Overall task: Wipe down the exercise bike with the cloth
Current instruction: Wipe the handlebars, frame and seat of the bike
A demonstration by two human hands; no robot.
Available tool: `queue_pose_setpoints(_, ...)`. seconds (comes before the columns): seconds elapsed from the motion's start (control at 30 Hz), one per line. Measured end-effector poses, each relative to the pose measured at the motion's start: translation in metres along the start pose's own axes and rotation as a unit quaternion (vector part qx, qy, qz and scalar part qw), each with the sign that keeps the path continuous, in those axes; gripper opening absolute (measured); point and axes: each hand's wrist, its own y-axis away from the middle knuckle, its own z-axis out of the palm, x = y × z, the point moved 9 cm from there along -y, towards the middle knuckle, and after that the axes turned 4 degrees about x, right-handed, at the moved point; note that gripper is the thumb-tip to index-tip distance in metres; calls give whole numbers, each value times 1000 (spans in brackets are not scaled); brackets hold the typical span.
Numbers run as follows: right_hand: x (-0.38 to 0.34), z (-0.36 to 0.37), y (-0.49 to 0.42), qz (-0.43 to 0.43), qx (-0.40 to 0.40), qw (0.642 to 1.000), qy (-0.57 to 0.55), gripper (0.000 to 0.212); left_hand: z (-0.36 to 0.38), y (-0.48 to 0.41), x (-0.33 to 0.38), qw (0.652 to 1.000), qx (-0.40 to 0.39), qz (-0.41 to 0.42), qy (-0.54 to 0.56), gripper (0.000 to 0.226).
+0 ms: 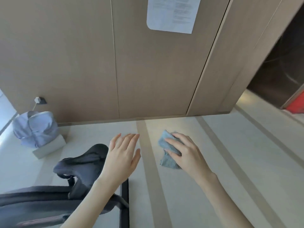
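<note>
My right hand is raised above the floor, its fingers curled round a crumpled blue-grey cloth. The cloth bunches out past my fingertips and hangs below my palm. My left hand holds nothing: fingers straight and close together, thumb spread, palm down, near the right hand but apart from it. Beneath my left wrist is the black saddle of the exercise bike, whose dark frame runs toward the lower left; I cannot tell whether my hand touches the saddle. At the floor's far edge rises a wood-panelled wall with a sheet of paper on it. Toward the far left stands a bin lined with a pale blue bag, below a wall socket.
</note>
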Motion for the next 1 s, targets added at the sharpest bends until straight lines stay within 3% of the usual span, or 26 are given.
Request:
queue_pose_setpoints(0.23,126,-27,-22,-1,-11,1000,-12,33,84,-56,69,998,-11,-55,-8,43)
queue_pose_setpoints(0.43,175,-6,-51,-24,-47,997,-58,31,119,-84,76,993,-24,-110,-45,45)
queue_pose_setpoints(0.73,217,74,-146,-50,-66,989,-123,31,160,-151,1,979,-1,-166,-115,37)
queue_pose_setpoints(1.0,245,180,-295,-98,-90,979,-155,30,209,-264,-115,968,33,-203,-146,40)
